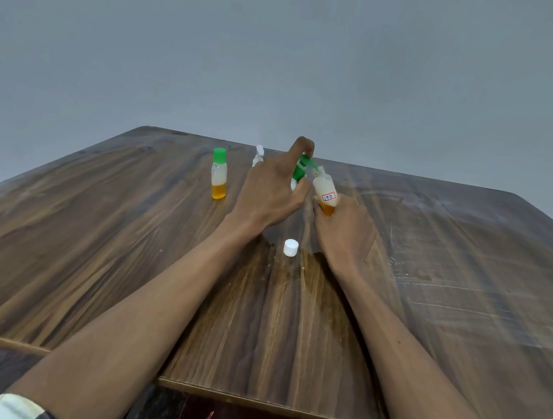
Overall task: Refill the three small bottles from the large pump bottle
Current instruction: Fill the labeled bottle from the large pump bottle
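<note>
My left hand [270, 188] is wrapped round the large pump bottle [298, 174], index finger curled over its green pump head; most of the bottle is hidden behind the hand. My right hand [345, 231] grips a small uncapped bottle [326, 191] with a white label and orange liquid, tilted so its mouth meets the green spout. A second small bottle [219, 177] with a green cap and orange liquid at its bottom stands upright to the left. A third small white bottle [258, 156] peeks out behind my left hand. A loose white cap [290, 247] lies between my wrists.
The wooden table [124, 261] reaches to a grey wall behind. Its right part shows pale scuff marks. The near edge runs across the bottom of the view, with a dark floor below.
</note>
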